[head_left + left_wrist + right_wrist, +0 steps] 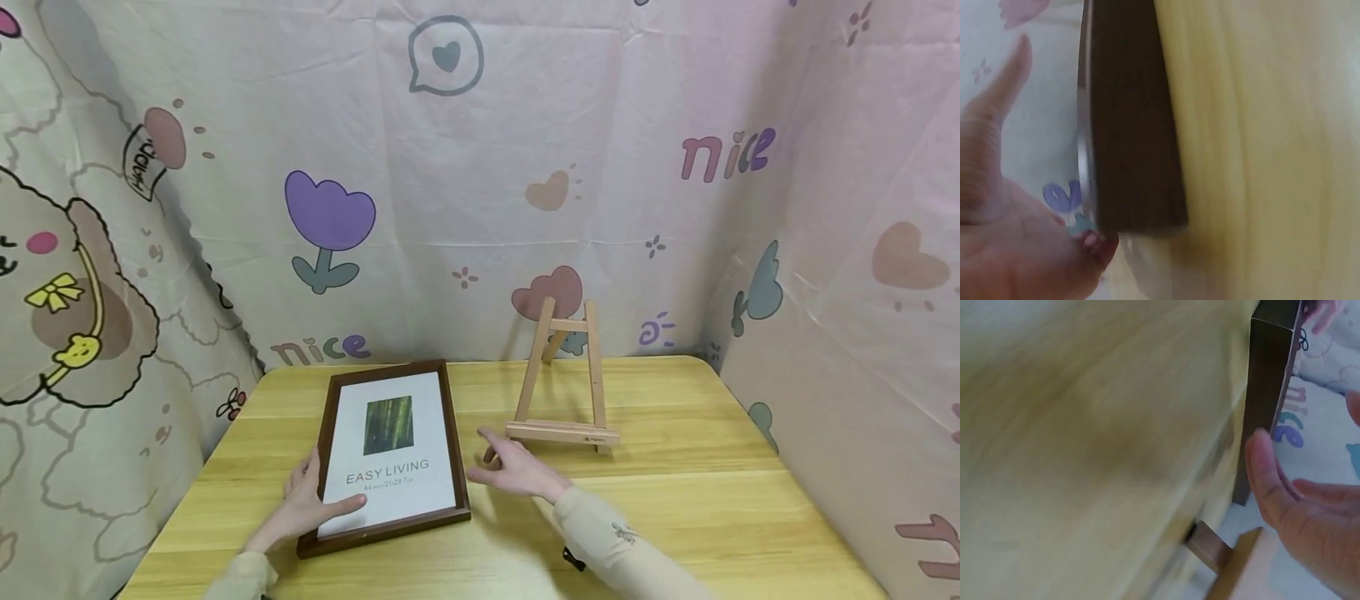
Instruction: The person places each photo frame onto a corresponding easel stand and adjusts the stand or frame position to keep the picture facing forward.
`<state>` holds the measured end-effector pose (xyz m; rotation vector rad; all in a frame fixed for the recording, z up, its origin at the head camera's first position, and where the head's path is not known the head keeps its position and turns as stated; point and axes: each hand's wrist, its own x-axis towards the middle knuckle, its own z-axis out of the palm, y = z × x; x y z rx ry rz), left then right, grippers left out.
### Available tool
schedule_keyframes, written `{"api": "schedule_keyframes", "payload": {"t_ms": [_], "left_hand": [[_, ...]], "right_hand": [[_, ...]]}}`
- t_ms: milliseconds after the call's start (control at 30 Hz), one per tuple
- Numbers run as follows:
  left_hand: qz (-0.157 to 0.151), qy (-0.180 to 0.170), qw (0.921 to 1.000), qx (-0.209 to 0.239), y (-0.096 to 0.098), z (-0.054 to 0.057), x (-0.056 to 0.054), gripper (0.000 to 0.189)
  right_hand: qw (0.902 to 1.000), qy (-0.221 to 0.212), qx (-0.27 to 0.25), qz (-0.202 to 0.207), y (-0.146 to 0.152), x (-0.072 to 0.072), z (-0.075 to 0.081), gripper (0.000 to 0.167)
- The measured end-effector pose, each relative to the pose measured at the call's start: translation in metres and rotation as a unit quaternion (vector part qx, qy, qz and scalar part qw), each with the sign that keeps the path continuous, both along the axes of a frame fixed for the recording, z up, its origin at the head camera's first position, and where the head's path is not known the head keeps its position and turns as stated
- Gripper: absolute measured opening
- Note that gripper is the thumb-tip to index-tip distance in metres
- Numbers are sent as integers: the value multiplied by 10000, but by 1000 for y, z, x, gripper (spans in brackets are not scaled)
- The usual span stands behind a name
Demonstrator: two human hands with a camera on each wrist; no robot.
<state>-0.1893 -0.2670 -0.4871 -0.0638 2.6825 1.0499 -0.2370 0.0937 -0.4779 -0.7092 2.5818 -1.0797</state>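
Observation:
A dark brown picture frame (463,467) lies at a slant on the left half of the wooden table. Behind its front is a white sheet printed "EASY LIVING" with a small green forest picture. My left hand (303,500) is at the frame's lower left edge, its thumb stretched out over the sheet; in the left wrist view some fingertips are hidden behind the frame's dark side (1132,119). Just right of the frame, my right hand (517,468) is spread, holding nothing. Beyond it stands a light wooden easel (562,432).
The table (675,483) has light wood grain. Printed cloth (480,208) hangs along its back and both sides. A small black item (573,558) shows beside the right sleeve.

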Motion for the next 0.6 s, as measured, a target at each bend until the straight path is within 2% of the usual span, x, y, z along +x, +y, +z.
{"api": "schedule_keyframes", "payload": {"t_ms": [133,300,367,600], "left_hand": [[-217,-137,9993,264,-11,-5,2,138],[-347,-366,9979,408,-20,-10,2,139],[-397,-408,9974,438,-23,-11,2,138],[-623,-546,9956,448,-36,-15,5,136]], "right_hand": [[9962,-706,-472,188,-4,-6,-6,86],[9801,-1665,-1023,333,-7,-9,-12,93],[9783,-1779,-998,370,-10,-10,-14,95],[9839,-1659,-403,538,-20,-9,-14,105]]}}
